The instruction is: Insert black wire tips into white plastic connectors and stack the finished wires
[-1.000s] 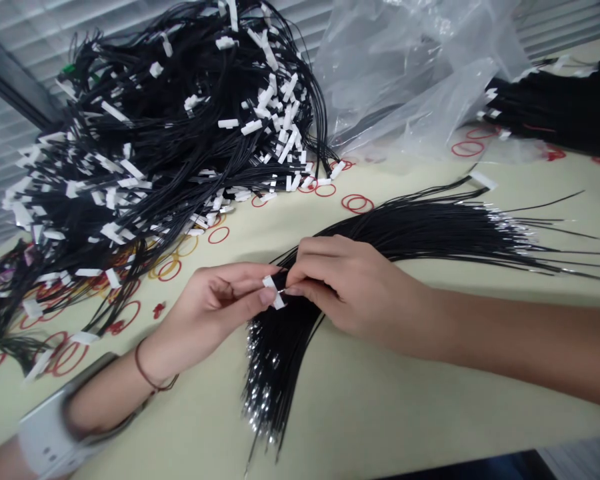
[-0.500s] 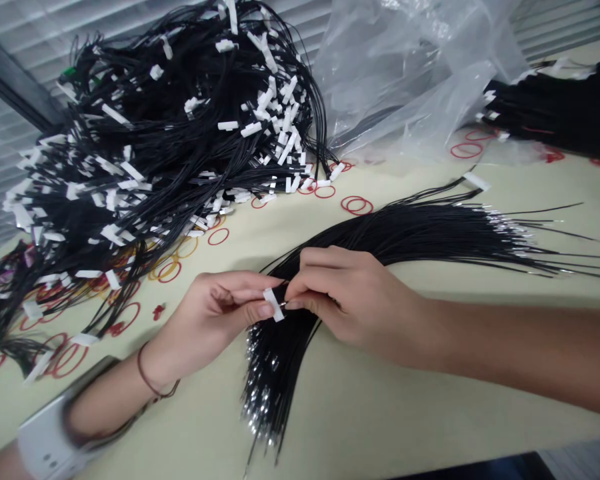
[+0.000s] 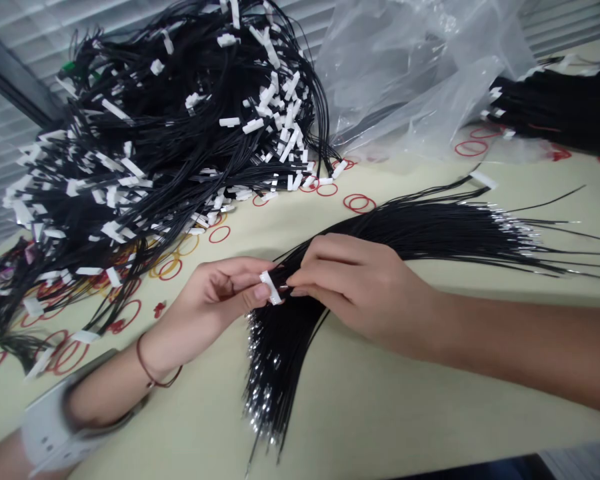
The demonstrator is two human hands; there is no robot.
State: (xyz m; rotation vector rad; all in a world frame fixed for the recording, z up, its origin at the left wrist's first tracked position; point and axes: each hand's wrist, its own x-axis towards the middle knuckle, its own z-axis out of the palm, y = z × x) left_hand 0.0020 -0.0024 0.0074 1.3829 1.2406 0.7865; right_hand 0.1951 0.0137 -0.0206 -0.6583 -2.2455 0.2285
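A small white connector housing is pinched between the thumb and fingers of my left hand. Just to its right, my right hand is closed, thumb against forefinger, on the end of a thin black wire whose metal tip faces the housing. Most of that wire is hidden by my fingers. Beneath both hands, a thick bundle of black wires curves across the table, with silvery crimped terminals at the near end and more at the right end.
A large heap of black wires with white connectors fills the back left. Behind the bundle lies a clear plastic bag, and more black wires sit at the far right. Red rubber bands are scattered over the pale table.
Both hands have shifted slightly upward. The white housing has turned a little in my left fingers, and my right fingertips remain close beside it.
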